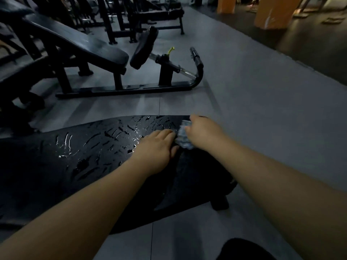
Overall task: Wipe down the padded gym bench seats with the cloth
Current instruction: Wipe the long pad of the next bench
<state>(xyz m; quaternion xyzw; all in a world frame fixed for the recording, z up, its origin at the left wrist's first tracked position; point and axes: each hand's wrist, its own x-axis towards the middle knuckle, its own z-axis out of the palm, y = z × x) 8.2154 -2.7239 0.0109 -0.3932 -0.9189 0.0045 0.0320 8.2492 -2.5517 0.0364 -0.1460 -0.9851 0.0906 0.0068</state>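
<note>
A black padded bench seat stretches across the lower middle of the head view, its cracked surface shining with wet streaks. Near its far right end lies a small crumpled blue-grey cloth. My right hand grips the cloth from the right, fingers curled round it. My left hand lies flat on the pad just left of the cloth, fingertips touching its edge.
A second black inclined bench with a leg pad and a floor frame stands behind. More dark gym machines fill the back left. Grey floor spreads to the right, with orange pillars at the top right.
</note>
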